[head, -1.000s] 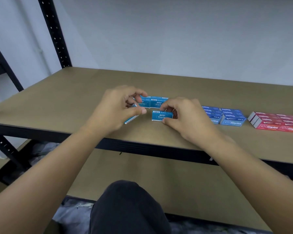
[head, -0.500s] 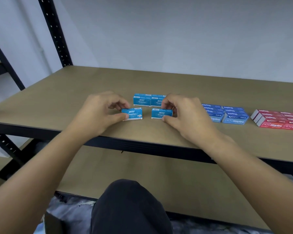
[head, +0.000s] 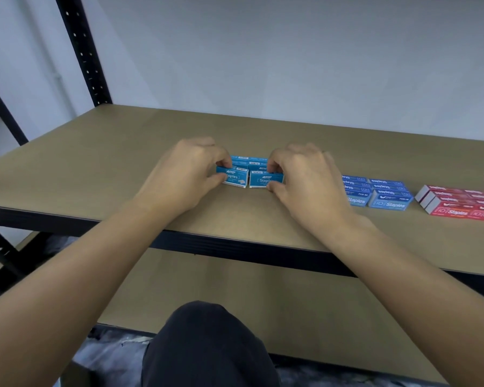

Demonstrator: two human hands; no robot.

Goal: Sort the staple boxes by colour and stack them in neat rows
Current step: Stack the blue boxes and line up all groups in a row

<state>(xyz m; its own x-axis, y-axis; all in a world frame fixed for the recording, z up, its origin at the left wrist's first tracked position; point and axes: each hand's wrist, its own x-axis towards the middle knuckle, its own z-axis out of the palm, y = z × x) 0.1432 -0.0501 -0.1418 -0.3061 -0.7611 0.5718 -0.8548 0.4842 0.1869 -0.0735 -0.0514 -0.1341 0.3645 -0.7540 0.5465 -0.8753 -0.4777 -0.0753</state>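
Observation:
Two teal staple boxes stand side by side on the brown shelf board (head: pixel 123 169). My left hand (head: pixel 185 174) pinches the left teal box (head: pixel 235 178) between thumb and fingers. My right hand (head: pixel 305 177) pinches the right teal box (head: pixel 263 180) the same way. Behind them sits a back row of teal boxes (head: pixel 249 160), partly hidden by my fingers. To the right lie a block of darker blue staple boxes (head: pixel 383 195) and a block of red staple boxes (head: pixel 464 203).
A black perforated upright (head: pixel 81 51) rises at the shelf's back left. The black front rail (head: pixel 235 247) runs under my forearms, with a lower shelf board (head: pixel 235 303) below it and my dark-clothed knee (head: pixel 207 347) at the bottom.
My left hand set its teal box down left of the right-hand box, then slid it right. Both front boxes now sit close together, nearer the back row.

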